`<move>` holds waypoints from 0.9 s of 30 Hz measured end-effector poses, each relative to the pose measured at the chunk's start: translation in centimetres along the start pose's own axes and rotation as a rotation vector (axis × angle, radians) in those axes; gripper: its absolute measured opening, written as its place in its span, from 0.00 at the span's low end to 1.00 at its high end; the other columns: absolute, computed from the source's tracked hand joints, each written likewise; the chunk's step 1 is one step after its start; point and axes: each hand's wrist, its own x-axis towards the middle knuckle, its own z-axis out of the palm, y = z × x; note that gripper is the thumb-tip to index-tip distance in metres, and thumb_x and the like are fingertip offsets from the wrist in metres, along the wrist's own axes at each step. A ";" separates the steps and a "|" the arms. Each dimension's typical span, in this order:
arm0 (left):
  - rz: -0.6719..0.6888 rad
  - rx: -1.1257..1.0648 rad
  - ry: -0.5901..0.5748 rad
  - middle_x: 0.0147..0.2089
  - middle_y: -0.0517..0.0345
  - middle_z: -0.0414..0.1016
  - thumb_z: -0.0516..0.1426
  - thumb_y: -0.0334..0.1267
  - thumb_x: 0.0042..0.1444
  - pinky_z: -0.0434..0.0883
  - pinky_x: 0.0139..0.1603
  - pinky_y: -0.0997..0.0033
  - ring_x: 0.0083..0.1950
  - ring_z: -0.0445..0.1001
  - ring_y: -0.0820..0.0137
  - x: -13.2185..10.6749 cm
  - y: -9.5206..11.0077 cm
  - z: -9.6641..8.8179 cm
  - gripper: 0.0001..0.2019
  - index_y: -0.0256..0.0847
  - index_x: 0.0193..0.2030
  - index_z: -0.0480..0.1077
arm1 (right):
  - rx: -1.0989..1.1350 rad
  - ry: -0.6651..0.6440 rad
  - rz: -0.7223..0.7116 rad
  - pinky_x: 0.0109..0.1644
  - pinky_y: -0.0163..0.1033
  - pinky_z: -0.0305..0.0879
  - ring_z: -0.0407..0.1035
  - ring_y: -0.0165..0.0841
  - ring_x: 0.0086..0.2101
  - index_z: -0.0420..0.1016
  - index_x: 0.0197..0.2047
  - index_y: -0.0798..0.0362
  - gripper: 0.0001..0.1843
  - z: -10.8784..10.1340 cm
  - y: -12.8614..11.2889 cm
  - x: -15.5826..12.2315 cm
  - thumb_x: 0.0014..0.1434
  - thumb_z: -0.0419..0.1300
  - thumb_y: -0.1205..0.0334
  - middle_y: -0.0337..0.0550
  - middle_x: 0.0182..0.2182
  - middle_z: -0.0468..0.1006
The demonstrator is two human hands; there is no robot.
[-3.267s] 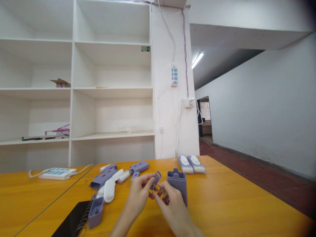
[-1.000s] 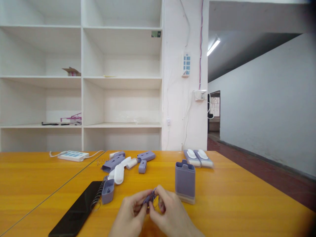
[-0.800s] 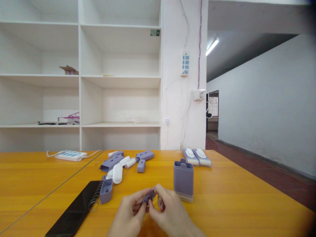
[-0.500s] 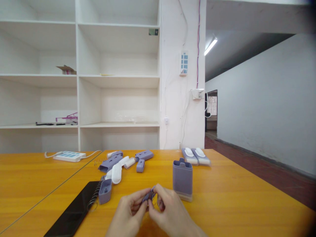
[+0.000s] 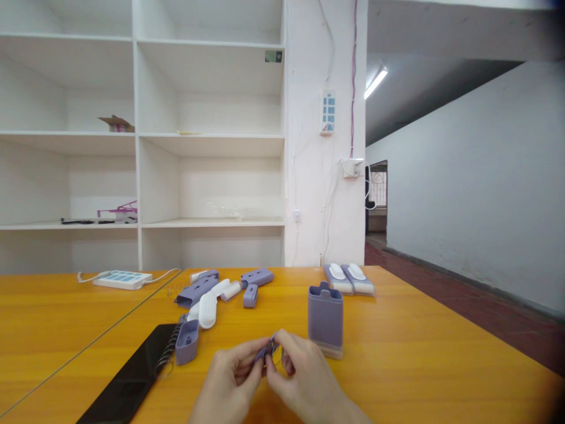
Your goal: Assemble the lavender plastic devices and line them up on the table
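Close to the table's front, my left hand (image 5: 233, 377) pinches a small purple plastic part (image 5: 262, 354) between thumb and fingers. My right hand (image 5: 304, 372) is closed on the other side of the same part, its fingertips touching it. A thin wire-like loop (image 5: 278, 355) shows by the right fingers; fingers hide most of the part. Just beyond my right hand stands an upright purple case (image 5: 325, 318) with a clear base. To the left sits a purple cup-shaped piece (image 5: 187, 343), beside a dark coiled spring (image 5: 168, 351).
A black flat panel (image 5: 128, 377) lies at left. Behind are white oval covers (image 5: 208, 310), purple housings (image 5: 198, 291) and a small purple cap (image 5: 250, 296). Two purple-and-white units (image 5: 348, 279) lie at the back right, a power strip (image 5: 122, 280) at the back left.
The view has shifted very slightly. Both hands keep the same grip on the small purple part, with hardly any visible movement.
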 end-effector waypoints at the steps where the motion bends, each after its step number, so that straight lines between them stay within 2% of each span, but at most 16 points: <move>1: 0.002 0.003 0.004 0.52 0.48 0.80 0.62 0.47 0.56 0.73 0.58 0.56 0.51 0.80 0.56 0.0 0.0 0.0 0.20 0.40 0.53 0.77 | -0.001 -0.002 -0.003 0.28 0.33 0.49 0.64 0.28 0.24 0.61 0.31 0.49 0.07 0.0 0.1 0.0 0.55 0.56 0.69 0.31 0.23 0.67; 8: 0.001 0.048 0.087 0.47 0.49 0.83 0.64 0.40 0.52 0.78 0.51 0.61 0.46 0.82 0.58 -0.2 -0.5 0.3 0.16 0.41 0.48 0.79 | -0.006 -0.015 -0.005 0.28 0.32 0.50 0.64 0.28 0.25 0.62 0.32 0.49 0.06 0.4 0.5 -0.1 0.55 0.57 0.68 0.32 0.24 0.68; 18: 0.020 0.033 0.025 0.51 0.49 0.81 0.62 0.47 0.56 0.75 0.56 0.60 0.50 0.80 0.57 -0.4 0.4 0.2 0.19 0.41 0.52 0.78 | -0.005 0.008 -0.016 0.28 0.32 0.50 0.64 0.28 0.24 0.61 0.32 0.49 0.06 0.2 0.3 0.1 0.56 0.56 0.67 0.31 0.23 0.66; 27: 0.080 0.105 0.063 0.54 0.50 0.79 0.61 0.45 0.58 0.75 0.56 0.60 0.54 0.78 0.55 -0.4 -0.4 0.2 0.19 0.43 0.55 0.76 | -0.005 0.011 0.018 0.28 0.32 0.51 0.64 0.28 0.24 0.60 0.32 0.49 0.06 0.1 0.2 0.3 0.57 0.56 0.66 0.31 0.22 0.65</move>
